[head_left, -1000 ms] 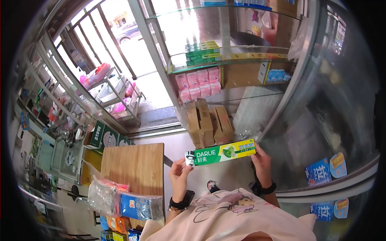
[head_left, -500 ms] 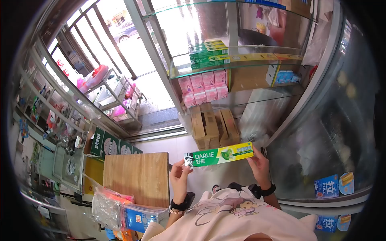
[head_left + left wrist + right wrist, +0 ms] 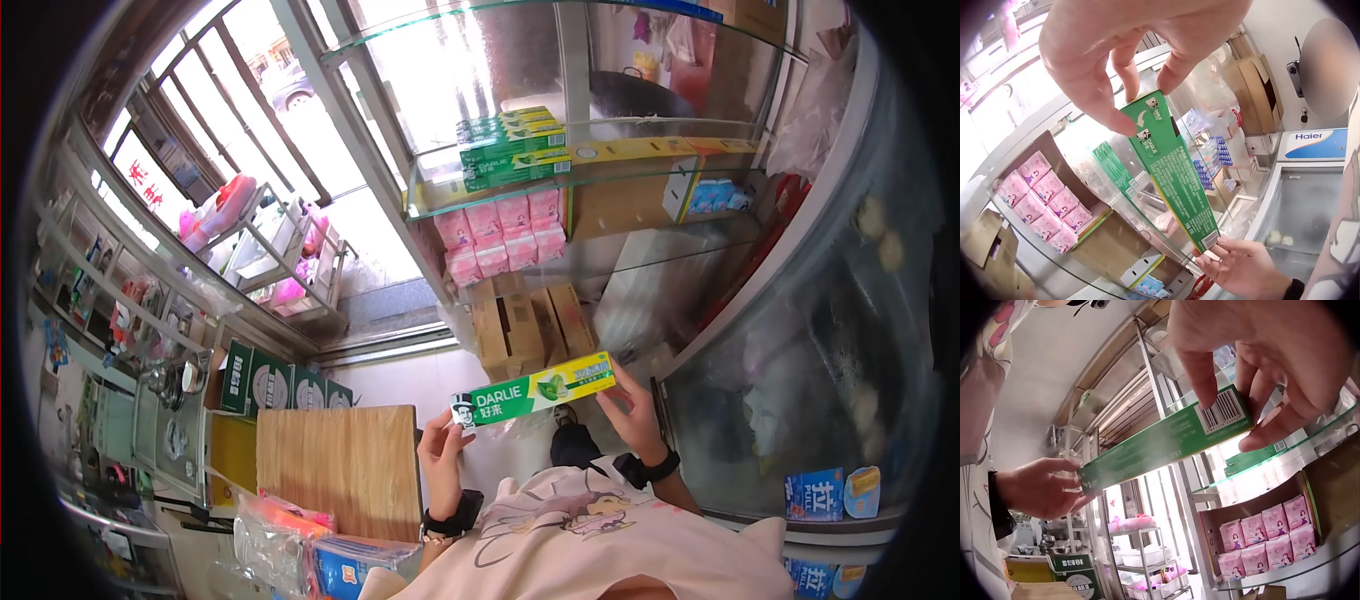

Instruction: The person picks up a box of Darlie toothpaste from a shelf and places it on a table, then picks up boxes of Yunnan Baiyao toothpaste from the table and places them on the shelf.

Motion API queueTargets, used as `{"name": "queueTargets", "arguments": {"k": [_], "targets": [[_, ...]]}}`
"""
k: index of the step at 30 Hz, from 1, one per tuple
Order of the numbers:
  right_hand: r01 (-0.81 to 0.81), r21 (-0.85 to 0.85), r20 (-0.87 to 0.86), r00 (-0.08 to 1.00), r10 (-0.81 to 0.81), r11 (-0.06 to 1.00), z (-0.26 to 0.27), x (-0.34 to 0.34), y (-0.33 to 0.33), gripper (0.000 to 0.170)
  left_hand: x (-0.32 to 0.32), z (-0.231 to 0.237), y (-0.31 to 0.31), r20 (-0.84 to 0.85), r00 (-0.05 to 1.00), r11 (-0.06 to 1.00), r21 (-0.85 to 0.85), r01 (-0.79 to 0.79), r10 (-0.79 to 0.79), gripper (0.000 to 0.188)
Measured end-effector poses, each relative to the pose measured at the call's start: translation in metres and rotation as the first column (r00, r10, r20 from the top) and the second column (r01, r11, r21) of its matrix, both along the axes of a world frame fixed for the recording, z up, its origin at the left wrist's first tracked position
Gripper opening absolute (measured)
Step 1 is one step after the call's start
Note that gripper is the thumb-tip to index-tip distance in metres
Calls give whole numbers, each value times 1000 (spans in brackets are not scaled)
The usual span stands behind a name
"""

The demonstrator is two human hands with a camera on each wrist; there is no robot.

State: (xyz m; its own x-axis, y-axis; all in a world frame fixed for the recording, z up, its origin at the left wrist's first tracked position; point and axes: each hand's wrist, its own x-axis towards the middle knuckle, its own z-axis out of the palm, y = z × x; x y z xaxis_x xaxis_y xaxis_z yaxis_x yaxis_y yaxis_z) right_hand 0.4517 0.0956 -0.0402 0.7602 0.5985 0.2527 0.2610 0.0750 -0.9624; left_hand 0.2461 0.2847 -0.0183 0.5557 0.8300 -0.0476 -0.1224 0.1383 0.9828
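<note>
A long green and yellow DARLIE toothpaste box (image 3: 535, 390) is held level in front of the body, its printed front facing up in the head view. The left hand (image 3: 440, 455) pinches its green end between thumb and fingers. At the yellow end, the right hand (image 3: 632, 415) grips the corner with thumb and fingertips. The left wrist view shows the green back of the box (image 3: 1175, 169) covered in small print. In the right wrist view, a barcode (image 3: 1219, 412) sits beside the right thumb.
Ahead, a glass shelf (image 3: 600, 185) bears stacked green toothpaste boxes (image 3: 515, 150), with pink packs (image 3: 505, 235) below. Cardboard cartons (image 3: 510, 320) stand on the floor. A wooden table (image 3: 340, 465) is at the left, and a glass-topped freezer (image 3: 780, 400) at the right.
The box and both hands have shifted slightly left in the head view, and the box tilts a little more. A foot now shows below the box. Both hands keep their hold.
</note>
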Motion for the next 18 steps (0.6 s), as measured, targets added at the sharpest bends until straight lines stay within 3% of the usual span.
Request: {"name": "queueTargets", "arguments": {"k": [7, 18], "targets": [[-109, -17, 41, 993, 109, 994, 17, 58, 44, 57, 48, 20, 35, 36, 999, 1000, 20, -16, 15, 25], [29, 145, 143, 988, -50, 989, 39, 160, 99, 58, 166, 46, 106, 72, 987, 968, 219, 126, -145, 35]]}}
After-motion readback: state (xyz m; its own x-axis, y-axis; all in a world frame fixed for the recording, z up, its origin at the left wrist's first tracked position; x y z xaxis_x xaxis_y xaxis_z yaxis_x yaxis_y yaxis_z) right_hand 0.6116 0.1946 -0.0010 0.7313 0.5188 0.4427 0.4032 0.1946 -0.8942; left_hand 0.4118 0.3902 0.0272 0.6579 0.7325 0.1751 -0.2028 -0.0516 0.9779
